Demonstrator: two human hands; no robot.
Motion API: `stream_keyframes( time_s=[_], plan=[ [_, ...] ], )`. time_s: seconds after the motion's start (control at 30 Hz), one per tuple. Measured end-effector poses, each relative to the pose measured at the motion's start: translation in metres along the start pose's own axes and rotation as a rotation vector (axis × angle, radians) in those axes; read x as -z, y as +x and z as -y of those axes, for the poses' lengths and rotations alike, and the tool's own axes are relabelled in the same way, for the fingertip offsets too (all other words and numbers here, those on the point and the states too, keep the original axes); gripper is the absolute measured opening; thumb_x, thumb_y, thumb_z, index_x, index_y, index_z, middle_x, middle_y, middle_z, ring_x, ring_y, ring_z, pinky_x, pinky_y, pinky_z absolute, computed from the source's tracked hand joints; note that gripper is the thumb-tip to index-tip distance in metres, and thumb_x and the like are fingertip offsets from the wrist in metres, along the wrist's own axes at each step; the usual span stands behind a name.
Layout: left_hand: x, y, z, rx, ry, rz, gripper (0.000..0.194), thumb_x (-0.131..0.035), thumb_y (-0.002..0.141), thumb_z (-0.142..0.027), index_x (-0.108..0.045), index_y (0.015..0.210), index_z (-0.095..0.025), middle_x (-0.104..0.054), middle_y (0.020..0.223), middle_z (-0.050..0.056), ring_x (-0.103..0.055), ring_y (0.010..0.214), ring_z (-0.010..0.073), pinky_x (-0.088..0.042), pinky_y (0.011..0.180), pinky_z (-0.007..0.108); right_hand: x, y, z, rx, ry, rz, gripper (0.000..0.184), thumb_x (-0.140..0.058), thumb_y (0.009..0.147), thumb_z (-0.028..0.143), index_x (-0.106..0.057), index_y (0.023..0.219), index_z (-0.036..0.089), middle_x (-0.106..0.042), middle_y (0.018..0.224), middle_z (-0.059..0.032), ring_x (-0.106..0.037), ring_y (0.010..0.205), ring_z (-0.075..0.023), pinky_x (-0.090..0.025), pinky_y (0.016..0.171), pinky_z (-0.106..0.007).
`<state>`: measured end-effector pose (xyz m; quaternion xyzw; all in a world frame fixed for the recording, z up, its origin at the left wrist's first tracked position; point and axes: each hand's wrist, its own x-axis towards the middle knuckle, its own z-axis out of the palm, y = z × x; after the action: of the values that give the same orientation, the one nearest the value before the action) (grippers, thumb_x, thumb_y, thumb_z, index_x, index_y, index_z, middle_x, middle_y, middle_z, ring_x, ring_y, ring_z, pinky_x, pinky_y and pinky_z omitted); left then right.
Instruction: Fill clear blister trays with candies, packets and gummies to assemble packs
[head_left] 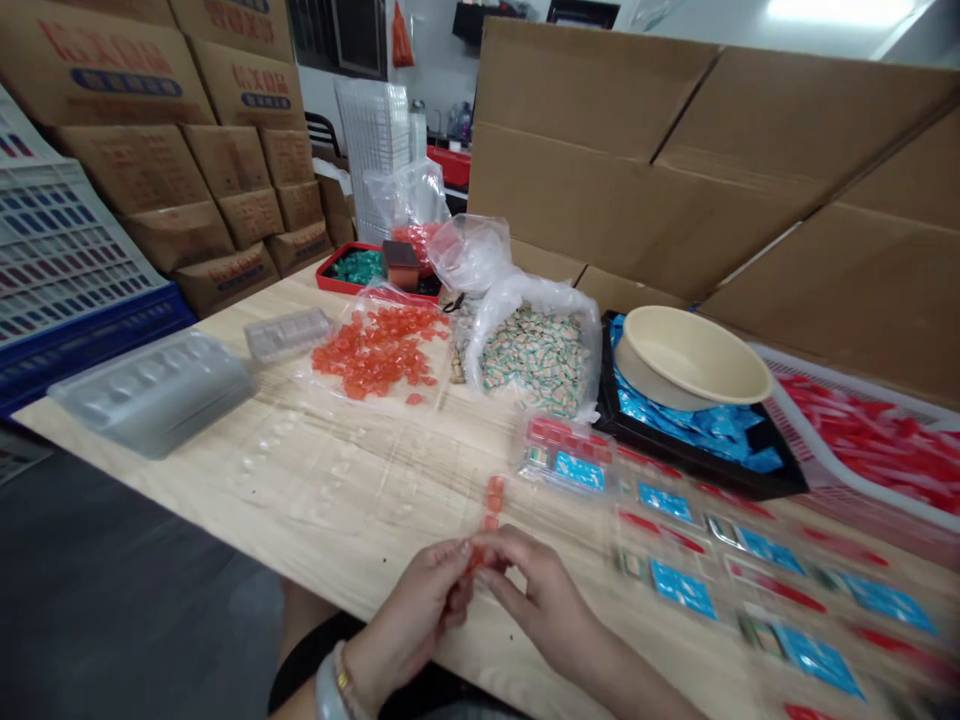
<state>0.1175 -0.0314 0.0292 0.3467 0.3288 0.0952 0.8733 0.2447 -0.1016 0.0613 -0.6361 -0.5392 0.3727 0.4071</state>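
Note:
My left hand [431, 590] and my right hand [529, 580] meet over the near edge of the table. Between their fingertips is a small translucent orange piece [477, 558]; the fingers of both hands are closed around it. Just beyond my fingers, a few like orange pieces [495, 492] lie in a short row on the wood. Farther off, a loose heap of orange pieces [382, 345] spreads over a plastic bag. To the right, a transparent tray [566, 455] holds red pieces and a blue packet. More filled trays [679, 588] stand in rows, somewhat blurred.
Empty transparent trays [154, 385] are stacked at the table's left. A bag of small printed packets [536, 355] sits mid-table. A cream basin [694, 355] rests on a black crate [780, 480] of blue packets. Beside it, a basket [806, 425] holds red-wrapped items. Cardboard [675, 190] rises behind.

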Motion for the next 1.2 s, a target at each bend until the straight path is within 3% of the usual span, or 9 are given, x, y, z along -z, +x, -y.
stream_keyframes(
  time_s=[0.1, 0.23, 0.4, 0.5, 0.7, 0.87, 1.0, 1.1, 1.2],
  plan=[
    [-0.005, -0.006, 0.009, 0.158, -0.135, 0.085, 0.039, -0.064, 0.062, -0.049, -0.049, 0.071, -0.014, -0.033, 0.055, -0.007, -0.023, 0.044, 0.0028, -0.008, 0.044, 0.02, -0.006, -0.02, -0.006, -0.026, -0.105, -0.039, 0.012, -0.047, 0.079, 0.02, -0.058, 0.084, 0.023, -0.059, 0.075, -0.0022, -0.054, 0.068, -0.0136, -0.043, 0.064, -0.025],
    [-0.002, -0.009, 0.01, 0.233, -0.068, 0.108, 0.036, -0.061, 0.064, -0.048, -0.051, 0.069, -0.013, -0.036, 0.055, -0.006, -0.025, 0.043, 0.0025, -0.01, 0.043, 0.019, -0.007, -0.035, -0.019, -0.034, -0.214, -0.017, 0.01, -0.045, 0.079, 0.019, -0.055, 0.08, 0.023, -0.057, 0.071, -0.0013, -0.053, 0.064, -0.0134, -0.042, 0.059, -0.024],
    [0.016, -0.008, 0.003, -0.001, 0.119, -0.163, 0.02, -0.054, 0.064, -0.025, -0.058, 0.081, -0.014, -0.054, 0.072, 0.0, -0.045, 0.06, 0.0086, -0.032, 0.051, 0.02, -0.014, -0.034, -0.04, -0.062, -0.5, -0.092, 0.015, -0.04, 0.081, 0.015, -0.054, 0.08, 0.018, -0.057, 0.074, -0.0058, -0.055, 0.068, -0.0166, -0.043, 0.062, -0.027],
    [0.024, -0.003, 0.003, -0.073, 0.222, -0.166, 0.026, -0.051, 0.062, -0.019, -0.06, 0.086, -0.013, -0.058, 0.077, 0.003, -0.051, 0.069, 0.0123, -0.037, 0.06, 0.023, -0.023, -0.025, -0.049, -0.086, -0.687, -0.025, 0.016, -0.041, 0.079, 0.012, -0.057, 0.082, 0.015, -0.06, 0.078, -0.0091, -0.057, 0.072, -0.0194, -0.044, 0.063, -0.029],
    [0.033, 0.009, 0.013, -0.114, 0.273, -0.171, 0.028, -0.057, 0.061, -0.026, -0.059, 0.085, -0.011, -0.058, 0.069, 0.002, -0.053, 0.06, 0.0129, -0.039, 0.056, 0.024, -0.036, -0.018, -0.056, -0.101, -0.832, 0.012, 0.017, -0.047, 0.077, 0.01, -0.06, 0.087, 0.013, -0.062, 0.083, -0.0101, -0.058, 0.074, -0.0215, -0.047, 0.065, -0.032],
    [0.033, 0.003, 0.004, -0.165, 0.297, -0.203, 0.031, -0.061, 0.064, -0.033, -0.063, 0.085, -0.011, -0.058, 0.064, 0.0, -0.046, 0.054, 0.0095, -0.036, 0.054, 0.022, -0.031, -0.029, -0.059, -0.135, -0.685, -0.033, 0.017, -0.049, 0.076, 0.011, -0.058, 0.09, 0.013, -0.062, 0.08, -0.009, -0.057, 0.073, -0.0209, -0.047, 0.065, -0.031],
    [0.024, -0.004, -0.006, -0.18, 0.249, -0.17, 0.029, -0.063, 0.066, -0.034, -0.065, 0.084, -0.012, -0.057, 0.064, 0.0, -0.043, 0.056, 0.0082, -0.034, 0.056, 0.021, -0.02, -0.027, -0.043, -0.066, -0.442, -0.177, 0.022, -0.042, 0.081, 0.02, -0.054, 0.099, 0.015, -0.061, 0.08, -0.0074, -0.057, 0.073, -0.0187, -0.045, 0.066, -0.031],
    [0.015, -0.001, -0.008, -0.198, 0.122, -0.105, 0.036, -0.063, 0.066, -0.035, -0.062, 0.096, -0.014, -0.058, 0.068, 0.0, -0.046, 0.056, 0.0082, -0.036, 0.056, 0.022, -0.016, -0.008, -0.026, -0.057, -0.103, -0.191, 0.017, -0.044, 0.082, 0.029, -0.056, 0.083, 0.017, -0.061, 0.075, -0.0051, -0.056, 0.07, -0.0158, -0.043, 0.064, -0.027],
    [0.012, 0.006, -0.009, -0.287, 0.138, -0.044, 0.036, -0.062, 0.068, -0.034, -0.061, 0.097, -0.013, -0.059, 0.064, 0.001, -0.047, 0.053, 0.0084, -0.037, 0.054, 0.022, -0.017, 0.012, -0.018, -0.203, 0.322, -0.121, 0.023, -0.052, 0.077, 0.039, -0.052, 0.069, 0.016, -0.058, 0.059, -0.0014, -0.053, 0.054, -0.0124, -0.04, 0.052, -0.024]
  ],
)
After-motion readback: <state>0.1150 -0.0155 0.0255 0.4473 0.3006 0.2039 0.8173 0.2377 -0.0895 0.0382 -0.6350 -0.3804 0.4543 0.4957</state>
